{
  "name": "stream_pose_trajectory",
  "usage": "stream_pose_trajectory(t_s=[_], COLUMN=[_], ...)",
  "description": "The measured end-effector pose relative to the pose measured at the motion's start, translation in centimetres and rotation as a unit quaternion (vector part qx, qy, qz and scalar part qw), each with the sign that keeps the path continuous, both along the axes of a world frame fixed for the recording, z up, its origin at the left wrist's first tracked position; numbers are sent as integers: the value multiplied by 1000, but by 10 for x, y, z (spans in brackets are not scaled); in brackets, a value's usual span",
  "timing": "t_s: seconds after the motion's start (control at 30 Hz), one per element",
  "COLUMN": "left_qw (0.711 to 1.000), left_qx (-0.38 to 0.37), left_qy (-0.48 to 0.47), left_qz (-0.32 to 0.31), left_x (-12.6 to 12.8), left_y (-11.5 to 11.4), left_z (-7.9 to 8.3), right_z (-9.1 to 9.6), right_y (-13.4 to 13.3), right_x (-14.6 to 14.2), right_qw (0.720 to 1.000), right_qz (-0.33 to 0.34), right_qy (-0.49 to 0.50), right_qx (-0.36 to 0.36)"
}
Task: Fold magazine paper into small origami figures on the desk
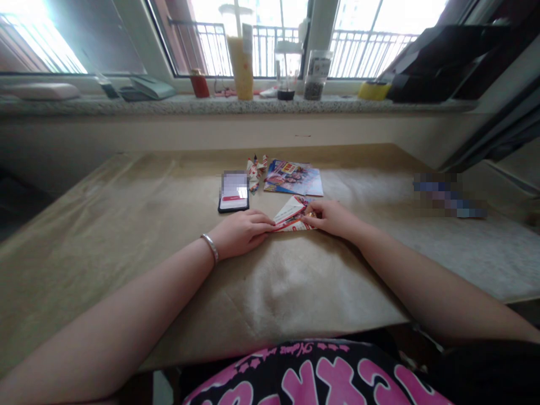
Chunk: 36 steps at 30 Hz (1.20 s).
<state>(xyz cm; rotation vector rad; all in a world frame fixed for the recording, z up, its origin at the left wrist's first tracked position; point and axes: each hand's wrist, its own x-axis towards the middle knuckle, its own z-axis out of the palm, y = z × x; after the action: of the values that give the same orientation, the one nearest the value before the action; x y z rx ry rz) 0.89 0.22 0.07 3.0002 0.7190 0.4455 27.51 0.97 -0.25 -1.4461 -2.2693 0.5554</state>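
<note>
A folded piece of printed paper (291,211), white, red and multicoloured, lies on the table in front of me, narrowing to a point at its left. My left hand (244,232) rests palm down there, its fingers stretched out and the fingertips touching the pointed end. On the opposite side my right hand (331,218) pinches the paper's wider right part between thumb and fingers. Just beyond my left hand is a phone (233,208) with its screen lit. Folded paper figures (255,169) sit behind the phone, beside a small stack of printed sheets (291,177).
A shiny beige cloth (126,225) covers the table. A blurred bluish object (447,196) lies far right. Along the stone windowsill (160,107) stand a tall yellow drink cup (243,67), a red jar (199,84), clear containers (317,76) and a yellow object (373,90).
</note>
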Motion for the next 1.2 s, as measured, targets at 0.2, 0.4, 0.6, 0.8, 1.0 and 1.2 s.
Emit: stream_pose_trajectory(t_s=[0.2, 0.4, 0.6, 0.8, 1.0, 1.2], left_qw=[1000, 1000, 1000, 999, 998, 998], left_qx=[-2, 10, 20, 36, 53, 57], left_qy=[10, 18, 17, 28, 14, 5], left_qz=[21, 11, -4, 17, 16, 5], left_x=[1, 0, 0, 1, 1, 2], left_y=[-1, -3, -3, -3, -3, -4], left_z=[1, 3, 3, 2, 1, 1], right_z=[-2, -7, -6, -6, -6, -7], right_y=[4, 7, 8, 10, 10, 12], right_x=[-1, -2, -6, -8, -9, -9], right_qw=[1000, 999, 997, 995, 995, 996], right_qz=[-11, -23, -15, -25, -41, -50], right_qy=[7, -1, -43, -62, -59, -53], right_qx=[7, 40, 68, 68, 66, 57])
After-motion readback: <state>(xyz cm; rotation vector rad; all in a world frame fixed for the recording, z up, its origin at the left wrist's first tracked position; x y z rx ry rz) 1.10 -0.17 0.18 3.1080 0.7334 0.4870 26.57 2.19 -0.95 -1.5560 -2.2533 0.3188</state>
